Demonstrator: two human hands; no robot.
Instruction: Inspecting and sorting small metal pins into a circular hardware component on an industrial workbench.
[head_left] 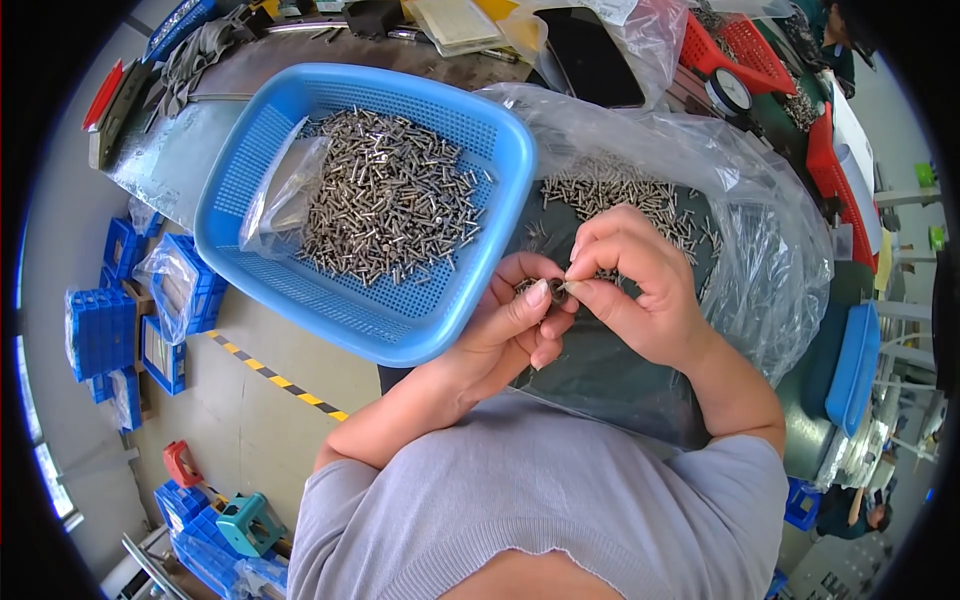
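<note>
Both hands meet in front of my chest, above the table. My left hand (pixel 513 312) is closed, with a small dark ring-like metal part (pixel 557 288) at its thumb and fingertips. My right hand (pixel 645 285) pinches thumb and index finger at that part; whatever lies between these tips is too small to name. Left of the hands, a blue plastic basket (pixel 222 215) holds a heap of small metal pins (pixel 385 195) and a clear plastic bag (pixel 290 195). Beyond my right hand, more loose metal pins (pixel 610 190) lie on a clear plastic sheet (pixel 770 240).
A black phone (pixel 590 58), a dial gauge (pixel 728 92) and a red basket (pixel 755 70) stand at the back right. A blue tray (pixel 853 370) sits at the right edge. Blue crates (pixel 100 330) are stacked on the floor at left, beyond a striped floor line (pixel 275 375).
</note>
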